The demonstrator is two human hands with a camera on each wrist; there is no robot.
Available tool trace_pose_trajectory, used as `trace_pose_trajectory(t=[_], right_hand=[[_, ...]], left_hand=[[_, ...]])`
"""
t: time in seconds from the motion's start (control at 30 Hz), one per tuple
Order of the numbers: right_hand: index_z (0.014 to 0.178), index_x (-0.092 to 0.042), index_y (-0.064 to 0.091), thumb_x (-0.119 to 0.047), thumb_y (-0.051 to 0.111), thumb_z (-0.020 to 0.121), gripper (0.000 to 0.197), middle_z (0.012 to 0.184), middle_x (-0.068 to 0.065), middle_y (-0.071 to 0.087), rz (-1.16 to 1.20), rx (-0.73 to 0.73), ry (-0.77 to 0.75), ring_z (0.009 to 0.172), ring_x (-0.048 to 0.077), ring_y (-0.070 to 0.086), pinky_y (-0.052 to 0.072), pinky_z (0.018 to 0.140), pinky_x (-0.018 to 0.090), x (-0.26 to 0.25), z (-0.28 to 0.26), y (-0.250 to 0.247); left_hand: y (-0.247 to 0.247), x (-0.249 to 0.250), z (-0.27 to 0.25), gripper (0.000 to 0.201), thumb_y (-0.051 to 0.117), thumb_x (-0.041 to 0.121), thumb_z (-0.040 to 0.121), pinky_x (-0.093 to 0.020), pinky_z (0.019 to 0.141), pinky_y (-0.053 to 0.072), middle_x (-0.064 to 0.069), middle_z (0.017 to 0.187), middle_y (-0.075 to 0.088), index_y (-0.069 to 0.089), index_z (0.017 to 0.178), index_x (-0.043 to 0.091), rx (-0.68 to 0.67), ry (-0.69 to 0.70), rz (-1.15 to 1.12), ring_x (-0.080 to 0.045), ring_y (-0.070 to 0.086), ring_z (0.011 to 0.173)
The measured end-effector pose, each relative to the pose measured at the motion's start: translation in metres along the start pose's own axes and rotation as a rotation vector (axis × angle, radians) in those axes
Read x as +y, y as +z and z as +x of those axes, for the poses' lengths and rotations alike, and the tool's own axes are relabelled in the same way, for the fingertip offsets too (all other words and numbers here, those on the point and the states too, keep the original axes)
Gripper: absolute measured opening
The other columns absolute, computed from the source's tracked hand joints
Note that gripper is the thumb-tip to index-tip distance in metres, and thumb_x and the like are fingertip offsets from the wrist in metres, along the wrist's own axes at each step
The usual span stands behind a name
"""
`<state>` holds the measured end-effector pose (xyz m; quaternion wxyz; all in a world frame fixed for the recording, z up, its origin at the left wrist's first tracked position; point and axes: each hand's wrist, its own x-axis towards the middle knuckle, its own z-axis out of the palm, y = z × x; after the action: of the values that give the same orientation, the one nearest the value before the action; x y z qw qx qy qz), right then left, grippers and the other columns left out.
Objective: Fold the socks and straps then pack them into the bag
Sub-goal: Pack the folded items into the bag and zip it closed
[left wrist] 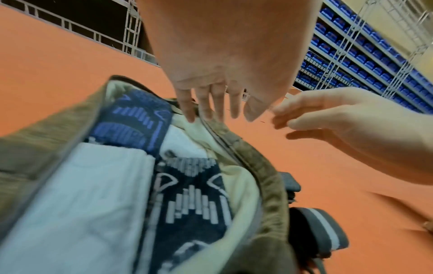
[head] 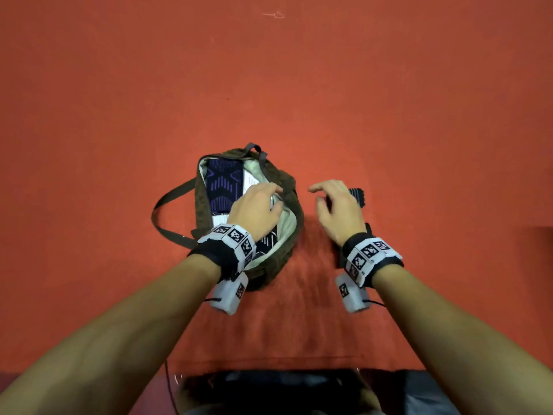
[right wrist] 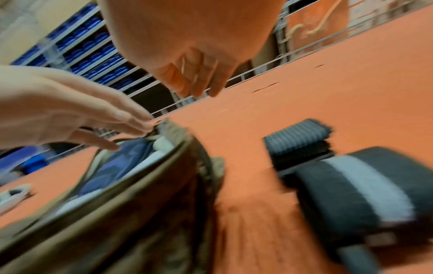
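Folded straps beside open bag, right hand above.

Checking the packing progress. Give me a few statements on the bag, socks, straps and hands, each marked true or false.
1. The bag is zipped closed. False: it lies open, its pale lining showing.
2. Patterned dark socks are inside the bag. True.
3. The folded straps lie on the orange table, outside the bag. True.
4. The right hand grips a strap. False: it hovers open, holding nothing.
5. The left hand is at the bag's opening, fingers extended. True.
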<state>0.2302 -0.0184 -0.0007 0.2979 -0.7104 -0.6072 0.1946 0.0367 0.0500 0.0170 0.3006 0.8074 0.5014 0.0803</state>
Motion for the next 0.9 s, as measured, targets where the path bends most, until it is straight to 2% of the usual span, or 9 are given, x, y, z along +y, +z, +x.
trace_pose_trajectory(t=[0.1, 0.2, 0.3, 0.37, 0.43, 0.53, 0.63, 0.73, 0.9], right_hand=[[0.105, -0.025, 0.069, -0.013, 0.063, 0.084, 0.025, 0.101, -0.011, 0.06, -0.115, -0.069, 0.18, 0.104, 0.019, 0.057, 0.049, 0.09, 0.038, 0.049, -0.016, -0.041], [0.12, -0.024, 0.066, -0.021, 0.07, 0.083, 0.037, 0.118, -0.003, 0.06, -0.201, -0.357, 0.286, 0.12, 0.018, 0.051, 0.045, 0.099, 0.036, 0.092, -0.034, -0.054], [0.129, -0.018, 0.063, -0.026, 0.08, 0.08, 0.053, 0.132, 0.004, 0.06, -0.1, -0.364, 0.388, 0.129, 0.023, 0.048, 0.038, 0.106, 0.032, 0.125, -0.045, -0.048], [0.138, -0.015, 0.055, -0.026, 0.085, 0.077, 0.069, 0.138, 0.006, 0.055, -0.054, -0.383, 0.458, 0.129, 0.023, 0.049, 0.034, 0.104, 0.026, 0.138, -0.044, -0.039], [0.144, -0.013, 0.047, -0.024, 0.087, 0.075, 0.081, 0.138, 0.007, 0.053, -0.037, -0.455, 0.48, 0.12, 0.021, 0.052, 0.035, 0.096, 0.021, 0.148, -0.042, -0.027], [0.137, -0.019, 0.047, -0.03, 0.089, 0.069, 0.081, 0.122, 0.008, 0.059, -0.083, -0.526, 0.507, 0.106, 0.021, 0.053, 0.042, 0.086, 0.027, 0.158, -0.034, -0.015], [0.131, -0.021, 0.05, -0.045, 0.087, 0.064, 0.081, 0.116, 0.006, 0.058, -0.26, -0.636, 0.486, 0.109, 0.025, 0.045, 0.047, 0.088, 0.036, 0.157, -0.026, -0.011], [0.128, -0.021, 0.05, -0.059, 0.081, 0.062, 0.083, 0.114, 0.004, 0.05, -0.446, -0.717, 0.451, 0.111, 0.025, 0.038, 0.041, 0.082, 0.037, 0.15, -0.027, -0.009], [0.109, -0.02, 0.047, -0.053, 0.084, 0.055, 0.074, 0.102, 0.001, 0.054, -0.254, -0.596, 0.534, 0.088, 0.023, 0.056, 0.047, 0.068, 0.034, 0.148, -0.048, -0.004]], left_hand=[[0.024, 0.036, 0.008, 0.022, 0.052, 0.018, 0.099, -0.029, 0.082, 0.045, 0.015, 0.106, 0.059, 0.068, 0.114, 0.023, 0.018, 0.09, -0.141, -0.01, 0.055, 0.092], [0.062, 0.058, 0.014, 0.021, 0.054, 0.014, 0.095, -0.037, 0.09, 0.051, 0.009, 0.104, 0.07, 0.07, 0.102, 0.024, -0.019, 0.089, -0.24, -0.015, 0.063, 0.095], [0.102, 0.067, 0.02, 0.02, 0.055, 0.013, 0.094, -0.037, 0.09, 0.054, 0.007, 0.095, 0.074, 0.07, 0.095, 0.027, -0.097, -0.033, -0.307, -0.016, 0.068, 0.09], [0.125, 0.07, 0.025, 0.017, 0.058, 0.016, 0.094, -0.033, 0.094, 0.052, 0.003, 0.101, 0.074, 0.069, 0.105, 0.023, -0.207, -0.143, -0.286, -0.018, 0.069, 0.097], [0.147, 0.068, 0.032, 0.035, 0.063, 0.023, 0.094, -0.029, 0.099, 0.047, -0.003, 0.121, 0.069, 0.06, 0.129, 0.018, -0.343, -0.265, -0.25, -0.022, 0.064, 0.115], [0.174, 0.064, 0.042, 0.06, 0.066, 0.026, 0.095, -0.036, 0.108, 0.043, -0.011, 0.141, 0.057, 0.042, 0.148, 0.01, -0.472, -0.385, -0.343, -0.028, 0.055, 0.129], [0.193, 0.059, 0.047, 0.05, 0.064, 0.023, 0.096, -0.038, 0.106, 0.046, -0.011, 0.135, 0.063, 0.051, 0.141, 0.007, -0.48, -0.413, -0.359, -0.028, 0.06, 0.122], [0.202, 0.057, 0.043, 0.042, 0.063, 0.015, 0.095, -0.034, 0.108, 0.044, -0.006, 0.13, 0.066, 0.057, 0.137, 0.011, -0.47, -0.378, -0.393, -0.023, 0.06, 0.123], [0.198, 0.059, 0.031, 0.035, 0.064, 0.014, 0.095, -0.036, 0.108, 0.045, -0.003, 0.126, 0.068, 0.062, 0.13, 0.014, -0.498, -0.325, -0.433, -0.02, 0.061, 0.12]])
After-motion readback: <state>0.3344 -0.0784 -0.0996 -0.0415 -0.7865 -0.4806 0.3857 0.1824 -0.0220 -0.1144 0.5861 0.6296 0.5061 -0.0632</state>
